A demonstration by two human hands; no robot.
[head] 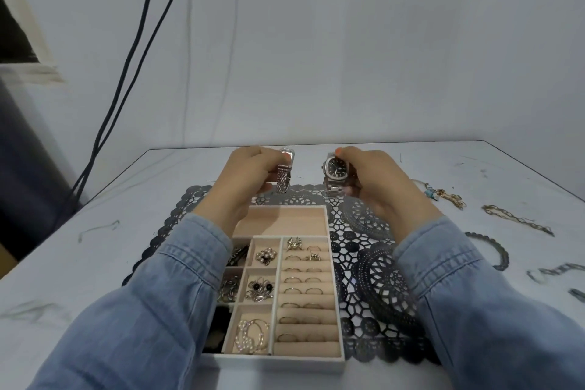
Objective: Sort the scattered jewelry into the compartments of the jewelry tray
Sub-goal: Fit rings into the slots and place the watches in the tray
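Head view: two watches are held just beyond the far end of the jewelry tray [278, 362].
Left hand [243, 180]: curled round a mesh-band watch [284, 179], strap hanging.
Right hand [373, 180]: curled round a dark-dial watch [335, 168].
Handling: judged heavy, stiff at the case, limp and slippery at the bracelet; best gripped by the case sides.
Tray contents: rings in roll rows [305, 291], earrings [259, 290] in small cells; far compartment [285, 222] bare.
Surface [95, 247]: chains [448, 196] lie loose at right.

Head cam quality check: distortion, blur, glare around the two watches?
Head view: wide-angle bowing, table edges splay; flat even light, faint shadows; rectangular watch in left hand and round watch in right hand fairly sharp, no strong glare; chains at far right and sleeves soft.
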